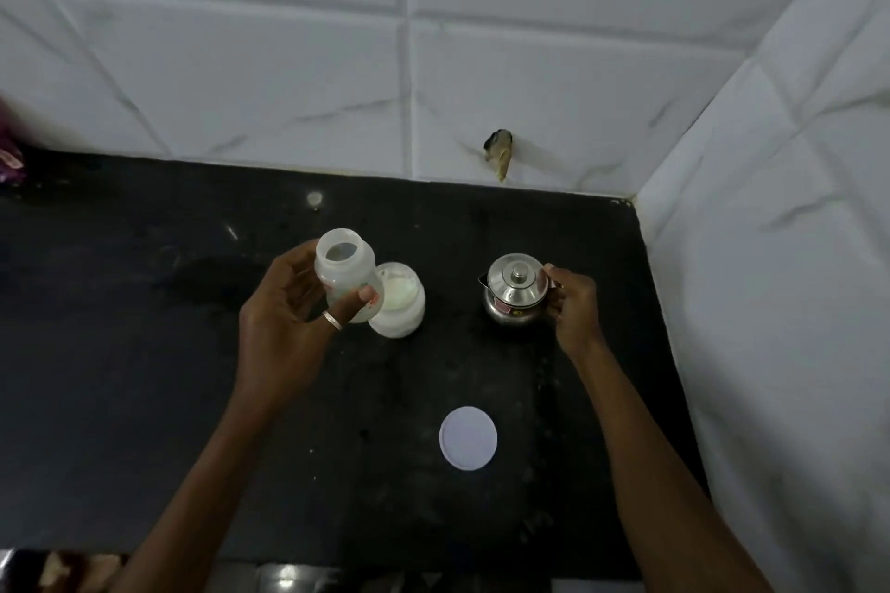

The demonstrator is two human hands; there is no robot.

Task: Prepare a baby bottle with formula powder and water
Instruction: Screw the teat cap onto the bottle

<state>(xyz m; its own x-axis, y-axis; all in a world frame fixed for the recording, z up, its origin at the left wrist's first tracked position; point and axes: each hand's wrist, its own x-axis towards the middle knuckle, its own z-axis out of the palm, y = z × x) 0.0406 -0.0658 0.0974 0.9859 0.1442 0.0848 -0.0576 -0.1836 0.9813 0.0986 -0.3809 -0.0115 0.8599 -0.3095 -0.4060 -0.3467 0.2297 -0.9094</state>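
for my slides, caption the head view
Left hand holds the open baby bottle near the powder jar; right hand grips the steel kettle.

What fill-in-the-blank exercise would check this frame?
1. The left hand holds the ___.
2. The right hand grips the kettle; the kettle lid is ___.
3. The jar is ___, its white lid lying flat on the counter.
Missing words: bottle; on; open.
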